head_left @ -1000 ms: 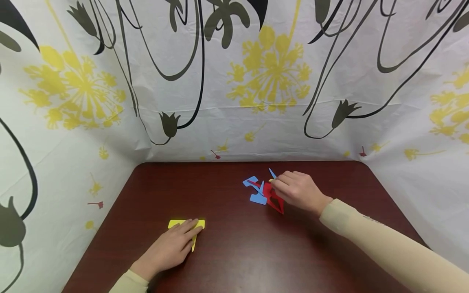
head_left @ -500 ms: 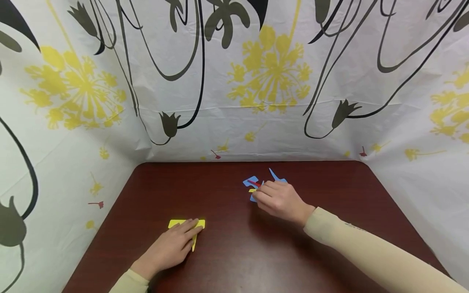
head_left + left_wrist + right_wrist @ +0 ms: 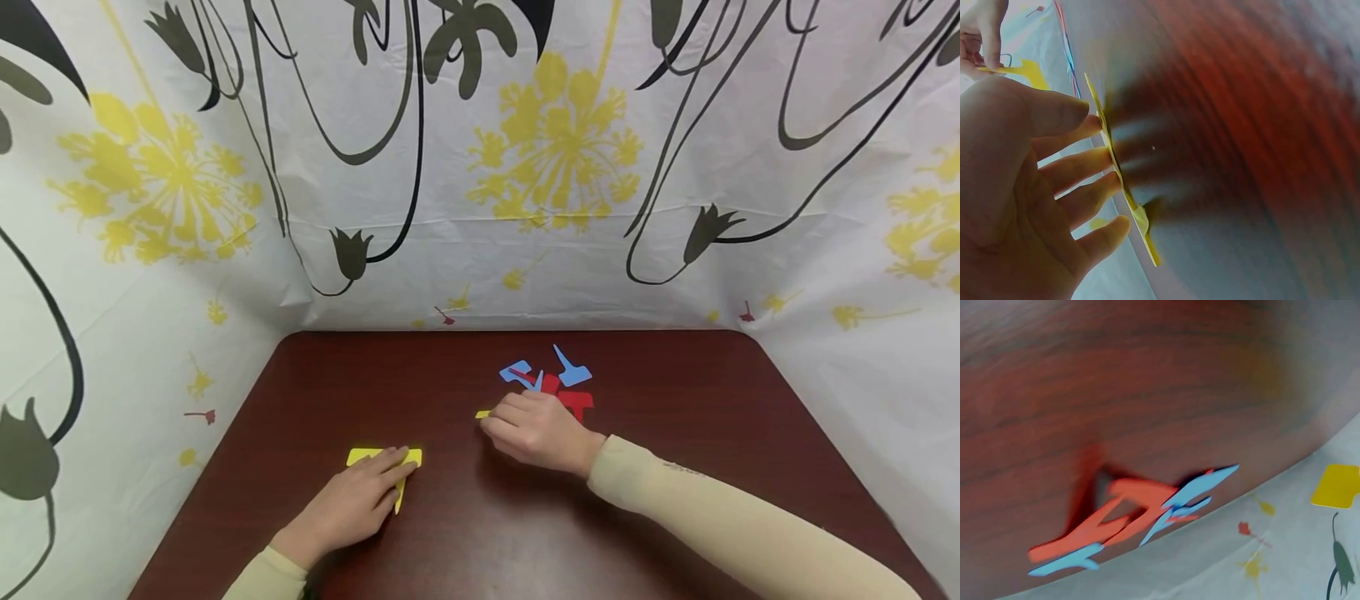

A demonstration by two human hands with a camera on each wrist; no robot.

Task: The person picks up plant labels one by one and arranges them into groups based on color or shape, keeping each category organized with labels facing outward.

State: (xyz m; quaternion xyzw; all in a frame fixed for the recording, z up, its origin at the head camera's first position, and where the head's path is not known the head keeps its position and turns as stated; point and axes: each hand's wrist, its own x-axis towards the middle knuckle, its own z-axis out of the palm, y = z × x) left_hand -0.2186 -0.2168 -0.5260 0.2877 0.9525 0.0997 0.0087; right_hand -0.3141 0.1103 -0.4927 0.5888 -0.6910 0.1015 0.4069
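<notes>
My left hand (image 3: 348,504) lies with its fingers stretched out on a yellow T-shaped plant label (image 3: 363,456) at the table's left; the left wrist view shows the fingertips touching this thin label (image 3: 1124,184), perhaps with another beneath. My right hand (image 3: 536,433) pinches a second yellow plant label (image 3: 482,414), mostly hidden by the fingers in the head view. Its wide head (image 3: 1337,486) shows raised in the right wrist view, where the hand itself is out of sight. Behind the right hand lies a loose pile of red labels (image 3: 577,401) and blue labels (image 3: 575,375).
The dark brown table (image 3: 420,375) has a rounded far edge. A white cloth (image 3: 450,275) with yellow flowers and grey stems hangs behind it and along both sides. Red and blue labels overlap near the table's far edge.
The right hand has drawn a yellow label out of the pile, moving left and nearer. This uncovers red and blue labels. The left hand stays on its label.
</notes>
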